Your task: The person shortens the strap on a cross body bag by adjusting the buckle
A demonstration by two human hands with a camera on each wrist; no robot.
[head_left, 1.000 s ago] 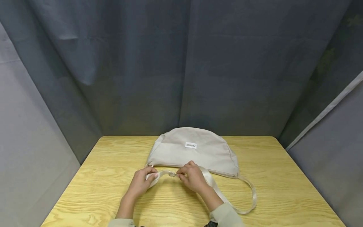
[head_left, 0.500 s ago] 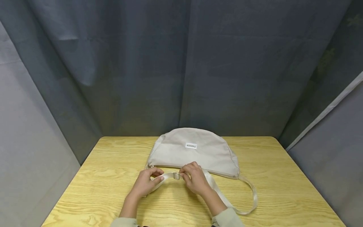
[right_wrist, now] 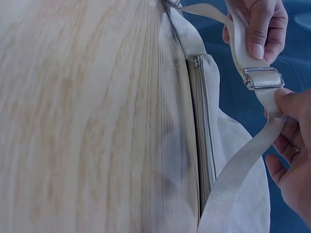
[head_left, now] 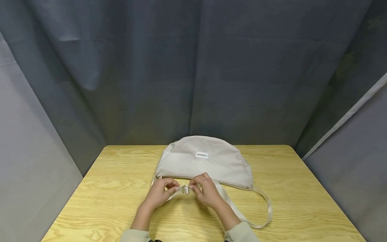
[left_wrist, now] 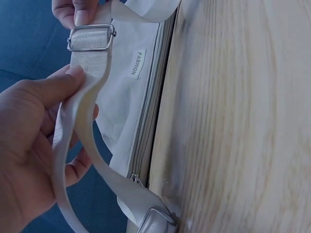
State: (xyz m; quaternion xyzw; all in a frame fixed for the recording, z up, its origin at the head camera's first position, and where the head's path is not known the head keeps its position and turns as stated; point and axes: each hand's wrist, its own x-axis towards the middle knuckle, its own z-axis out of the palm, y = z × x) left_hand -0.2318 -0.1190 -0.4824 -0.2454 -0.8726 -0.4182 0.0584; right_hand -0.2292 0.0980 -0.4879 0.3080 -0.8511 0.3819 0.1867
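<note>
A cream half-round shoulder bag (head_left: 208, 166) lies on the table, its zipped edge facing me and its small label upside down. Just in front of it, my hands hold up its webbing strap (left_wrist: 92, 63). A metal slider buckle (head_left: 185, 190) on the strap sits between the two hands. My left hand (head_left: 161, 194) pinches the doubled strap between thumb and fingers just left of the buckle. Close on the buckle's other side, my right hand (head_left: 206, 191) pinches the strap. In the left wrist view, a metal ring (left_wrist: 158, 221) shows at the strap's end near the zipper pull.
The wood-grain table (head_left: 296, 201) carries the bag near its middle. A loose loop of strap (head_left: 268, 211) lies at the right, joined to the bag's right corner. Dark grey curtains (head_left: 151, 74) hang behind the table, with paler cloth panels at both sides.
My left hand has slid right along the strap, closer to the buckle. The buckle has turned its flat side into view. My right hand and the bag have stayed nearly in place.
</note>
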